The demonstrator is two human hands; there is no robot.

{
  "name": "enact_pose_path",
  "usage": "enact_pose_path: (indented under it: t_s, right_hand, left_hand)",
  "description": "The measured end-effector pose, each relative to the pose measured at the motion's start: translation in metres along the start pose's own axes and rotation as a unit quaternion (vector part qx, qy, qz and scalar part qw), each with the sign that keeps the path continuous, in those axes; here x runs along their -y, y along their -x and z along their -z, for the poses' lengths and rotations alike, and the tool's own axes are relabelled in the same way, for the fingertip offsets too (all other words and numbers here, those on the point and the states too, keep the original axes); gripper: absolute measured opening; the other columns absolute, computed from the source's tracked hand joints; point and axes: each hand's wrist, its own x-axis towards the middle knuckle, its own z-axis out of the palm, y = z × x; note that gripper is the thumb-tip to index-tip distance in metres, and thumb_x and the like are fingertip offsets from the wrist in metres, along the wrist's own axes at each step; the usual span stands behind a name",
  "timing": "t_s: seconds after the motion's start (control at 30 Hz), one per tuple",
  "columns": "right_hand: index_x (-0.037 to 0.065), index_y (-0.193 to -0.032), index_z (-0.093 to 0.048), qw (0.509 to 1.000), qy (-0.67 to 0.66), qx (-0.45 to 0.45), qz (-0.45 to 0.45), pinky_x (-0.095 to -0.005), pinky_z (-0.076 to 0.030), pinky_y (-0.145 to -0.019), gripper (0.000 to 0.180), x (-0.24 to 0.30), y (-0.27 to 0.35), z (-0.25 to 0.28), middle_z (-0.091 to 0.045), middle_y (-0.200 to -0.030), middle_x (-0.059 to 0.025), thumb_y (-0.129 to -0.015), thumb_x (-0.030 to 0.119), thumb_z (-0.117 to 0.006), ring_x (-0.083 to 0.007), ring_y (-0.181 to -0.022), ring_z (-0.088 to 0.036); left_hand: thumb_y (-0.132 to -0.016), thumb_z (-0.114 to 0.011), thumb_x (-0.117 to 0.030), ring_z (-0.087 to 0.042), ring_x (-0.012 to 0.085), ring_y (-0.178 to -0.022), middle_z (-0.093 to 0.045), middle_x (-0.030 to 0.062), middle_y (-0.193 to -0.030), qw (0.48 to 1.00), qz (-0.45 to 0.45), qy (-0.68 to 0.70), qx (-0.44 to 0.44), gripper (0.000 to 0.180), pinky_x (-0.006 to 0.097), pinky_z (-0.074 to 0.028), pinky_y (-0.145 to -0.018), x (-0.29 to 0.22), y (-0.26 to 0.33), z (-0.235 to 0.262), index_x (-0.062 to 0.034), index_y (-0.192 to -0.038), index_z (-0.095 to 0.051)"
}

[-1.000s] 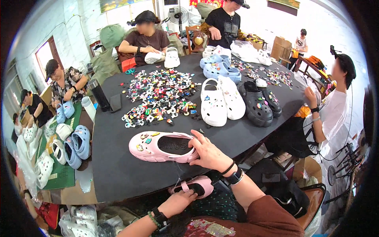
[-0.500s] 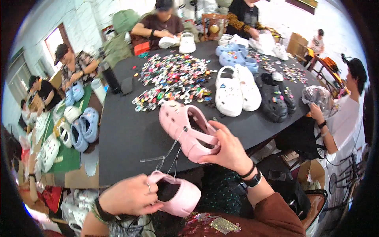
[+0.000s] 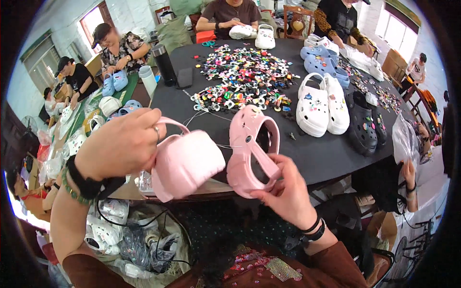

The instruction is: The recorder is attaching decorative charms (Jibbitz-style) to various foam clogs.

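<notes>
My left hand (image 3: 122, 146) is closed on a pink clog (image 3: 189, 163), raised left of centre with its heel end toward me. My right hand (image 3: 288, 194) grips the heel of the other pink clog (image 3: 240, 144), held at the near edge of the black table with its toe pointing away. Thin clear plastic ties run between the two clogs. Just beyond them lies a wide heap of small colourful shoe charms (image 3: 245, 77). A pair of white clogs (image 3: 312, 110) with charms stands to the right, next to black clogs (image 3: 362, 125).
Blue clogs (image 3: 319, 65) sit farther back on the black table (image 3: 192, 105). A dark bottle (image 3: 164, 65) and a phone (image 3: 185, 78) lie at its far left. Below on the left is an open sack (image 3: 177, 225) of bagged clogs. Several people work around the tables.
My left hand has lifted its pink clog up from low near my lap and tipped it. The right-hand clog has turned more upright and moved slightly right. The view has shifted left.
</notes>
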Motion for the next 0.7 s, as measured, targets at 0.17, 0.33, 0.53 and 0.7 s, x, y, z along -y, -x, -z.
enact_pose_path:
  t_s: [0.17,0.33,0.53,0.7]
  right_hand:
    - [-0.001,-0.112,-0.047,0.990,-0.024,0.120,0.066,-0.0275,-0.056,-0.056,0.042,0.008,0.005,-0.036,-0.059,-0.101,-0.0123,-0.083,0.001,-0.077,-0.0151,-0.067,-0.069]
    - [0.000,-0.104,-0.047,0.991,-0.119,0.059,-0.029,-0.0251,-0.052,-0.050,0.034,0.006,-0.004,-0.042,-0.059,-0.079,-0.0064,-0.084,-0.004,-0.074,-0.0115,-0.061,-0.066]
    - [-0.001,-0.108,-0.041,0.971,-0.227,0.075,-0.028,-0.0240,-0.055,-0.055,0.037,0.013,-0.007,-0.037,-0.059,-0.084,-0.0072,-0.086,-0.007,-0.070,-0.0133,-0.067,-0.068]
    - [0.002,-0.110,-0.037,0.949,-0.298,0.083,-0.056,-0.0228,-0.052,-0.054,0.034,0.026,-0.016,-0.024,-0.059,-0.084,-0.0070,-0.091,-0.006,-0.064,-0.0135,-0.068,-0.067]
  left_hand:
    - [-0.073,-0.072,-0.022,-0.056,0.0282,-0.110,-0.058,0.0101,-0.111,0.998,0.038,0.045,0.022,0.034,0.038,-0.049,-0.094,0.043,0.013,-0.012,-0.0016,-0.099,-0.066]
    - [-0.075,-0.066,-0.023,-0.053,0.0264,-0.121,-0.056,0.0088,-0.119,0.991,-0.029,-0.113,-0.066,0.037,0.037,-0.044,-0.108,0.053,0.004,0.003,0.0002,-0.104,-0.065]
    - [-0.082,-0.065,-0.021,-0.056,0.0272,-0.117,-0.060,0.0106,-0.119,0.960,-0.074,-0.265,-0.048,0.028,0.036,-0.047,-0.107,0.073,-0.005,0.013,-0.0020,-0.103,-0.065]
    - [-0.084,-0.068,-0.021,-0.056,0.0274,-0.112,-0.056,0.0110,-0.116,0.963,-0.020,-0.239,-0.123,0.033,0.037,-0.047,-0.097,0.089,-0.004,0.034,-0.0074,-0.112,-0.060]
